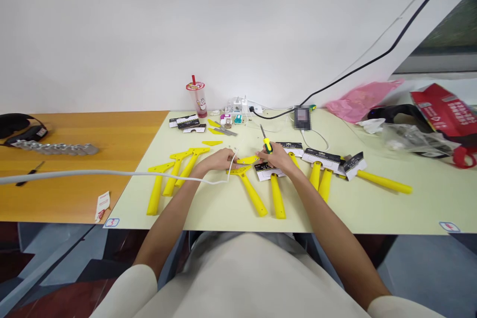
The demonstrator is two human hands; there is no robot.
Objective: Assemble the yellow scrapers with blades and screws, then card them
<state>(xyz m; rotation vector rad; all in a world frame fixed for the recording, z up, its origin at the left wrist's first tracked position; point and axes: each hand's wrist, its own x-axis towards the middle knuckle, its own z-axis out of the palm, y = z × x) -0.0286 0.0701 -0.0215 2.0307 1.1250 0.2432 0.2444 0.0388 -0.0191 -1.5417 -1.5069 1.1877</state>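
Observation:
My right hand (pixel 278 155) is closed around a yellow and dark green screwdriver (pixel 267 144), its shaft pointing up and away. A small yellow plate (pixel 248 160) spans the gap between my hands. My left hand (pixel 222 159) has its fingers closed at the plate's left end, and my right fingertips are close to its other end. Just below lies a yellow-handled scraper (pixel 254 195), its head near my left fingers. Beneath my right hand is another scraper (pixel 277 198) with a black-and-white card cover. A white cable (pixel 228 171) partly crosses my left hand.
Several yellow scraper handles (pixel 155 194) lie at left; carded scrapers (pixel 383 181) lie at right. Behind are loose blades (pixel 226 131), card covers (pixel 188 122), a drink cup (pixel 198 99) and a power strip (pixel 236 105). A pink bag (pixel 363 102) sits at back right.

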